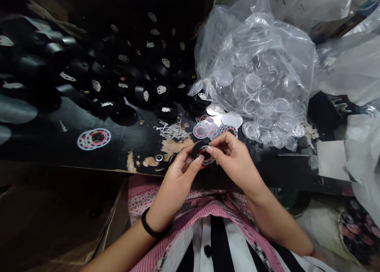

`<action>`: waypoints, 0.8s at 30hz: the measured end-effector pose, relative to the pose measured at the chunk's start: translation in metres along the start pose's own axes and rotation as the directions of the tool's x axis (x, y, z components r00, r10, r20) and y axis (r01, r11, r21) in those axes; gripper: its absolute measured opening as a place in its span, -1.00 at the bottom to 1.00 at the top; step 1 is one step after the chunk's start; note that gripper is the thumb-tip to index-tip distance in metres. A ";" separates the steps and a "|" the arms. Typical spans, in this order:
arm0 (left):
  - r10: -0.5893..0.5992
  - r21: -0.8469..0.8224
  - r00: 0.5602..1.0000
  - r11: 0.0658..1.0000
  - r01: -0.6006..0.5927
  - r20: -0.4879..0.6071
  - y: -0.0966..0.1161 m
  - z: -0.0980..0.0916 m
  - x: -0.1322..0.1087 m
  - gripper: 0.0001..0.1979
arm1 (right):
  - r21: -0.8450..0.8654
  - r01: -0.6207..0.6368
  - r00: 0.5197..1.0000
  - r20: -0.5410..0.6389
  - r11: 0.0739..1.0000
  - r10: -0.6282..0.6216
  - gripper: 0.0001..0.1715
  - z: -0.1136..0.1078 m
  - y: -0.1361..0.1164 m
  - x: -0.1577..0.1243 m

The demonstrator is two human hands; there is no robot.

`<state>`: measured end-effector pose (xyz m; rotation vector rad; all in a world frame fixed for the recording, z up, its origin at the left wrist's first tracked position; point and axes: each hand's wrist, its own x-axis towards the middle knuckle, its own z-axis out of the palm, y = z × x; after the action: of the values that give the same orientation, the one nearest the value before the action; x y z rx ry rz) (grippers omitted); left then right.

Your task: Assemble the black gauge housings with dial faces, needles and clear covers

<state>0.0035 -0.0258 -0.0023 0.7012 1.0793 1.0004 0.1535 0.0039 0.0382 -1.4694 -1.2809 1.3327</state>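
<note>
Benchtop (130, 138), black and chipped, carries a clear bag (252, 33) beyond the dial (204, 154).

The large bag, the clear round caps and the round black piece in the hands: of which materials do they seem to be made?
Large bag: thin, glossy plastic film, see-through and crinkled. Clear round caps: probably rigid, glossy plastic, with crisp rims that catch light. Round black piece: fairly dull, perhaps plastic or painted metal; its dark, partly covered surface leaves this open.
</note>
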 end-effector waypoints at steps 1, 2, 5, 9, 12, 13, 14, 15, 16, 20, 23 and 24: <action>-0.001 0.005 1.000 1.000 0.001 0.004 0.000 -0.001 0.000 -0.65 | -0.021 0.009 1.000 0.009 1.000 -0.008 -0.83 -0.001 0.000 0.000; -0.001 0.010 1.000 1.000 0.001 0.008 0.000 -0.002 0.000 -0.65 | -0.044 0.018 1.000 0.021 0.999 -0.018 -0.84 -0.001 -0.001 0.000; -0.004 0.058 1.000 0.998 0.004 0.011 -0.001 -0.004 0.000 -0.66 | -0.122 0.059 0.997 0.052 0.991 -0.053 -0.87 -0.004 -0.002 0.000; 0.016 0.102 1.000 0.995 -0.017 0.009 0.003 -0.003 0.000 -0.68 | -0.182 0.080 0.994 0.091 0.980 -0.065 -0.86 -0.009 -0.005 0.001; 0.065 0.121 0.998 0.991 -0.065 0.003 0.007 -0.001 -0.001 -0.72 | -0.128 0.048 0.990 0.136 0.991 -0.031 -0.84 -0.010 -0.007 0.003; 0.087 0.135 0.996 0.987 -0.086 -0.001 0.008 -0.001 -0.001 -0.72 | -0.114 0.049 0.990 0.141 0.992 -0.033 -0.85 -0.010 -0.008 0.002; 0.101 0.144 0.995 0.985 -0.099 -0.002 0.009 0.000 -0.001 -0.71 | -0.107 0.054 0.990 0.138 0.993 -0.039 -0.86 -0.010 -0.008 0.002; 0.104 0.145 0.995 0.984 -0.102 -0.002 0.010 0.000 -0.001 -0.71 | -0.110 0.062 0.990 0.130 0.992 -0.047 -0.86 -0.009 -0.009 0.001; 0.098 0.138 0.995 0.986 -0.097 -0.001 0.011 0.000 -0.001 -0.70 | -0.122 0.068 0.992 0.117 0.990 -0.054 -0.87 -0.009 -0.009 0.000; 0.057 0.104 0.998 0.993 -0.059 0.017 0.010 -0.002 0.000 -0.69 | -0.148 0.066 0.997 0.055 0.987 -0.058 -0.84 -0.007 -0.005 -0.002; 0.054 0.107 0.998 0.993 -0.056 0.023 0.009 -0.001 0.001 -0.73 | -0.091 0.037 0.999 0.020 0.995 -0.036 -0.74 -0.006 0.001 -0.001; 0.055 0.108 0.998 0.992 -0.058 0.022 0.008 -0.001 0.001 -0.73 | -0.071 0.024 0.999 0.031 0.997 -0.022 -0.72 -0.006 0.002 -0.001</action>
<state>0.0001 -0.0218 0.0042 0.8324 1.1087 0.9865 0.1598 0.0029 0.0372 -1.4837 -1.3733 1.3114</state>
